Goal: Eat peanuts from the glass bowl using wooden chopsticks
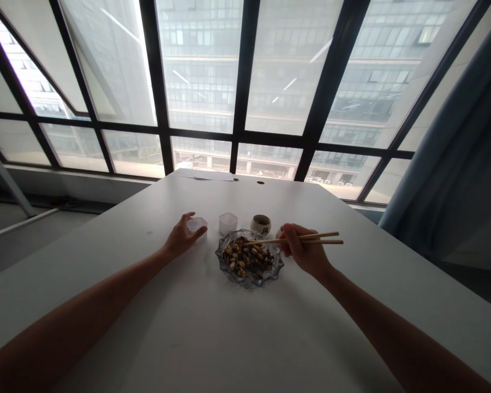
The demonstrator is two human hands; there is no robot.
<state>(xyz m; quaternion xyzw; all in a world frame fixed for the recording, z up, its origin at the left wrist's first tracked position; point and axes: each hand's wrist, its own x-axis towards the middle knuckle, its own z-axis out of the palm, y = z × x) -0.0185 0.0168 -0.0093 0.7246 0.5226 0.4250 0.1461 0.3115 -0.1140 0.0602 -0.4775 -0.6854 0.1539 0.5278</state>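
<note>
A clear glass bowl [250,282] with a scalloped rim holds a mix of nuts and dark seeds [245,257]. My right hand [305,251] is closed around a pair of wooden chopsticks [319,238], whose tips reach over the nuts. Thumb and fingers of my left hand [183,236] are curved around a small translucent white cup [197,224]. Beside it, behind the bowl, stands a similar white cup [228,224]. To its right is a round cream cup [261,224] with a dark character. Another pale object is partly hidden behind my right hand.
The white table [180,338] extends toward large windows. Papers [207,175] lie at its far edge, near two dark round holes. A blue curtain [437,131] hangs on the right, and a white metal frame [10,183] stands at the left.
</note>
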